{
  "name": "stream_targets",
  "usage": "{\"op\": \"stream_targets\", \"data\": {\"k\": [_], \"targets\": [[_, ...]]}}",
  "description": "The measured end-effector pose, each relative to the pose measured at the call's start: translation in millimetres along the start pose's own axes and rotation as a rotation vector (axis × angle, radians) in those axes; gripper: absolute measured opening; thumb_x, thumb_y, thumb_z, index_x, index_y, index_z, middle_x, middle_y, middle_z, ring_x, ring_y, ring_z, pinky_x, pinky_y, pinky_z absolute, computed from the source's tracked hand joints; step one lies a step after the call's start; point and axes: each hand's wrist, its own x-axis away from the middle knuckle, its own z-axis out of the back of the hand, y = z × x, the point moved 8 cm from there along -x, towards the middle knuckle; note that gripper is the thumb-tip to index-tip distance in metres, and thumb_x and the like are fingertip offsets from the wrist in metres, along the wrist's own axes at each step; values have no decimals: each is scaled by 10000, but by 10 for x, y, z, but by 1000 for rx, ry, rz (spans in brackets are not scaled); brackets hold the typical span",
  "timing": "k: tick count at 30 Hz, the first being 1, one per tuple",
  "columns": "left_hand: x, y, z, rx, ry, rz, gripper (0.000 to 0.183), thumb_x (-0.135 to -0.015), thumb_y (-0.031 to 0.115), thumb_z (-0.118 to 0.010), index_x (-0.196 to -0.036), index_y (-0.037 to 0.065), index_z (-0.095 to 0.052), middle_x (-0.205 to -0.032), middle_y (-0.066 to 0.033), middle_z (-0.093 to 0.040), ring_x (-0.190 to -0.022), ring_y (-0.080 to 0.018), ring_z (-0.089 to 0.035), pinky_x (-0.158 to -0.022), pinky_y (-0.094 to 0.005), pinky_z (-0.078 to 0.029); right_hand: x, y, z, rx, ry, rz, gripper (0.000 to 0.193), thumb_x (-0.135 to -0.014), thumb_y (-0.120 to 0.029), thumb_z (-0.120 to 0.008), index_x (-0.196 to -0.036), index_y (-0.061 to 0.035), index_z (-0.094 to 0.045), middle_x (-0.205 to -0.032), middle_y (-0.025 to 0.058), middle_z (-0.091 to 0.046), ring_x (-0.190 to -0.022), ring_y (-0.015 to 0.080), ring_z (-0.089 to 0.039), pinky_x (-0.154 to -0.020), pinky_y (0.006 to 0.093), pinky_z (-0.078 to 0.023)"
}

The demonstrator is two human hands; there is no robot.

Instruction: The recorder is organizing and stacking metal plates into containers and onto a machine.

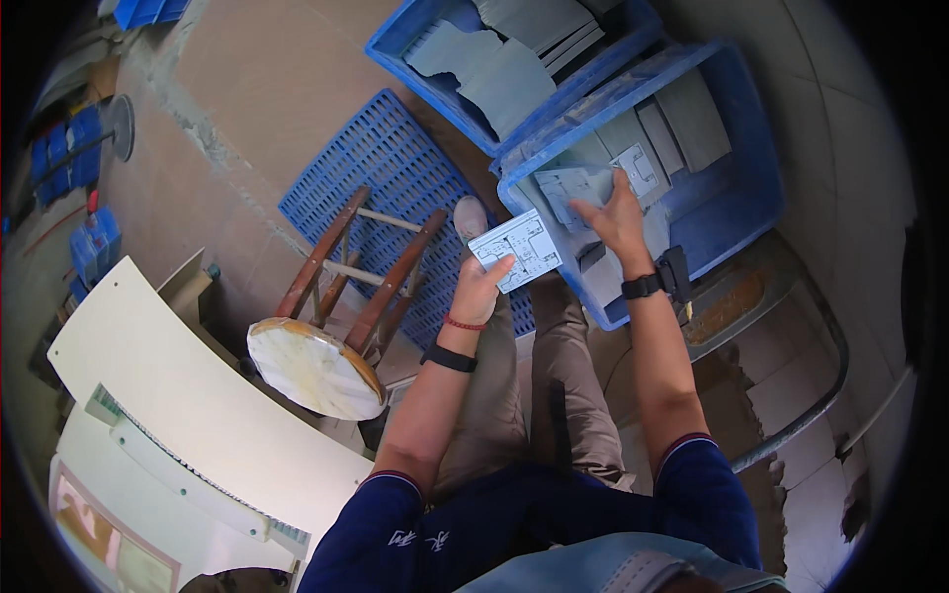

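Note:
My left hand [481, 289] is closed on a small stack of white circuit boards [527, 243] with dark line patterns, thumb on top. It holds the stack just outside the near-left rim of a blue plastic crate [633, 111]. Inside that crate, my right hand [621, 225] pinches a thin grey-blue sheet [568, 190], thumb on its near side. Beyond the right fingertips lies another white circuit board [638, 170] with the same kind of pattern. Grey boards or sheets [692, 121] stand packed in rows deeper in the crate.
A second blue crate [390, 40] with torn grey sheets stands behind. Left of my legs, a wooden stool [316, 366] lies tipped over by a blue slatted pallet [386, 148]. Cream machine panels [198, 366] fill the lower left; a curved metal tube [840, 366] rises at right.

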Motion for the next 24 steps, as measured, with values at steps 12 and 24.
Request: {"op": "stream_targets", "data": {"k": [12,24], "targets": [[-347,-230,13,-2,-10,14,369,-928,204,-474,-1190,-54,-446,-1168,-124,-535,-1070,-210,-532,-909,-328,-420,473,-70,-31,-900,-351,-104,604,-656,-113,-780,-1146,47,-465,-1022,108,-586,-961,167,-550,-863,282,-427],[-176,-127,-34,40,29,-143,458,-787,81,-658,-1191,-12,-463,-1091,-84,-571,-991,-161,-554,-849,-298,-446,581,-269,-661,-569,-288,102,796,-739,-273,-719,-1335,32,-290,-1256,197,-445,-1194,254,-412,-997,338,-313]]}}
